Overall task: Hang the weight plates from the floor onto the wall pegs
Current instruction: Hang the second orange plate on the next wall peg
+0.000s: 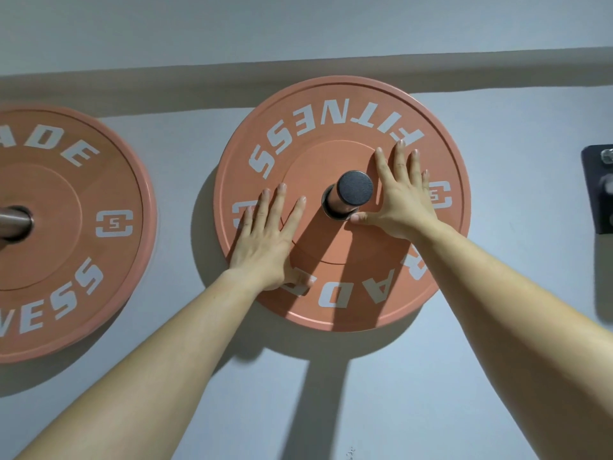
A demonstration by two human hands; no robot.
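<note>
**A:** Where does the plate sit?

**B:** The orange plate [331, 247] is already threaded onto the peg [353, 191], whose dark end cap sticks out toward the camera through the centre hole. It hangs on the wall [497, 127], to the right of a second plate [59, 227] on its own peg [15, 222].

**A:** And the hands?

**B:** Both lie flat on the plate's face. The left hand [268, 240] is left of the peg, with fingers straight and a little apart and the thumb low by the lettering. The right hand [403, 200] is just right of the peg, with fingers fanned and straight and the thumb reaching to the peg's base. Neither hand curls round anything.

**A:** So the step is pushing it home?

**B:** That seems the fair reading: the person is seating the plate back against the wall. To do it well, the push should be even on both sides of the hole. Then the plate slides straight along the peg and does not cock and bind. Palms near the centre, as here, suit that better than pressure out at the rim.

**A:** Is it fully back?

**B:** That is hard to tell from this angle. The shadow round the left and lower rim may mean a gap, or only the plate's thickness.

**A:** Anything else to mind?

**B:** The right thumb lies close to the peg's base, and is best kept on the face, out of the hole. A dark bracket [597, 190] shows at the right edge, apparently another mount.
</note>
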